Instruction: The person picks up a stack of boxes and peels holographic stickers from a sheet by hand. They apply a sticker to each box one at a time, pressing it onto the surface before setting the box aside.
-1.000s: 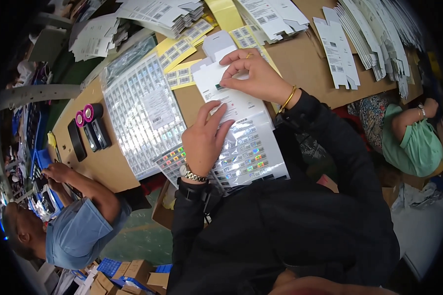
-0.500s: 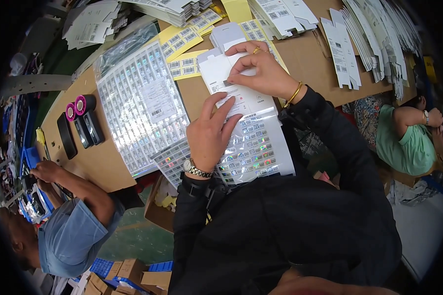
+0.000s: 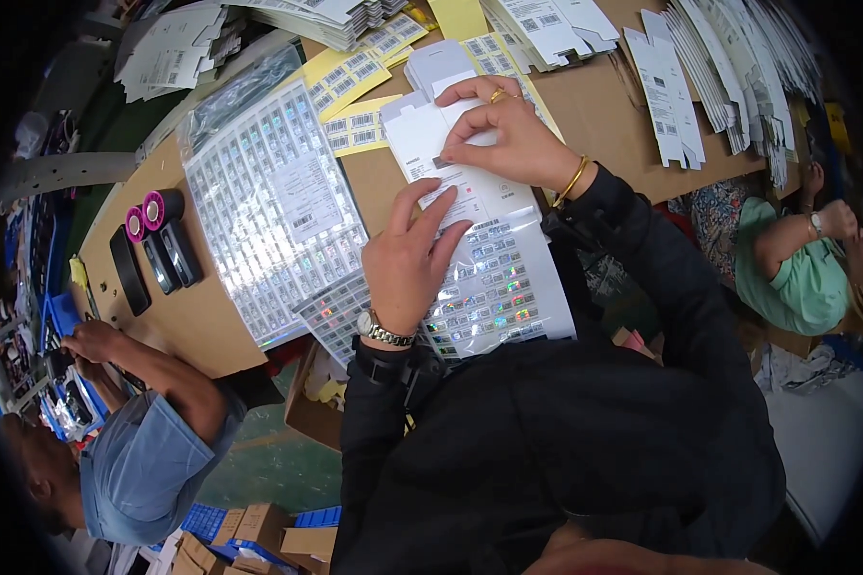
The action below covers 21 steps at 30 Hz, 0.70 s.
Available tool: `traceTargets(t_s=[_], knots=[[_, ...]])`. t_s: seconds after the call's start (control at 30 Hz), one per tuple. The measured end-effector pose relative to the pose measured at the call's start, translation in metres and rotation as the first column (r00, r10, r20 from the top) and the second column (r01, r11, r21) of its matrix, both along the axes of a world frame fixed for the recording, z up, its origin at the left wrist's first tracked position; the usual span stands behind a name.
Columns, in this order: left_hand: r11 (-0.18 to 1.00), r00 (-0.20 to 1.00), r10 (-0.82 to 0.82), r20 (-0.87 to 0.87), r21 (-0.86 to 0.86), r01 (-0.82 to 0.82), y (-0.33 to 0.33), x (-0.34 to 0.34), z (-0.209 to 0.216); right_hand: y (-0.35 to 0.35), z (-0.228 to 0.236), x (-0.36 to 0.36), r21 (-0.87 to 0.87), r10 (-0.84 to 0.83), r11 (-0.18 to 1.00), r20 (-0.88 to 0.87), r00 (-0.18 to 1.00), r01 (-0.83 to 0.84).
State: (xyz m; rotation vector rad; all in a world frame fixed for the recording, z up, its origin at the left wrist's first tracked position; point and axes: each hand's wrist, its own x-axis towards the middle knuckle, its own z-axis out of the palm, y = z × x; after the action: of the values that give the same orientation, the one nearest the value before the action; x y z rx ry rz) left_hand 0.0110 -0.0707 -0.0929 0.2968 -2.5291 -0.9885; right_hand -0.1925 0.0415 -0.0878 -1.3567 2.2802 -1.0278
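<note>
Pinching a small dark sticker (image 3: 439, 163), the right hand (image 3: 520, 142) sits toward one o'clock of the left hand (image 3: 403, 264), whose parted fingers (image 3: 411, 202) touch a flat white carton (image 3: 414, 136).

The right hand (image 3: 513, 139) holds a small dark sticker (image 3: 440, 163) at a flat white carton (image 3: 410, 142); the left hand (image 3: 403, 268) overlies the carton and a silvery sticker sheet (image 3: 494, 278).

One small dark rectangular label (image 3: 440, 163) is counted at the right hand (image 3: 516, 144); two round pink-and-black rolls (image 3: 153, 210), one flat black rectangular case (image 3: 129, 270) and two short-sleeved co-workers (image 3: 158, 465) are counted elsewhere.
</note>
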Motion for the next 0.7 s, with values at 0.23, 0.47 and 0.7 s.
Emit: traceTargets(t_s=[0.23, 0.47, 0.7], knots=[[1.0, 1.0, -0.004, -0.002, 0.007, 0.004, -0.0007, -0.0001, -0.0003, -0.0008, -0.001, 0.0008, 0.013, -0.009, 1.0, -0.021, 1.0, 0.009], [1.0, 1.0, -0.002, -0.012, 0.013, 0.002, -0.0006, -0.0002, -0.0009, -0.0011, -0.0011, 0.0007, 0.021, -0.015, 1.0, -0.024, 1.0, 0.016], [1.0, 1.0, -0.003, 0.003, 0.003, 0.003, -0.0007, 0.0002, -0.0002, -0.0013, 0.0032, 0.0017, 0.04, -0.016, 0.999, -0.024, 1.0, 0.017]])
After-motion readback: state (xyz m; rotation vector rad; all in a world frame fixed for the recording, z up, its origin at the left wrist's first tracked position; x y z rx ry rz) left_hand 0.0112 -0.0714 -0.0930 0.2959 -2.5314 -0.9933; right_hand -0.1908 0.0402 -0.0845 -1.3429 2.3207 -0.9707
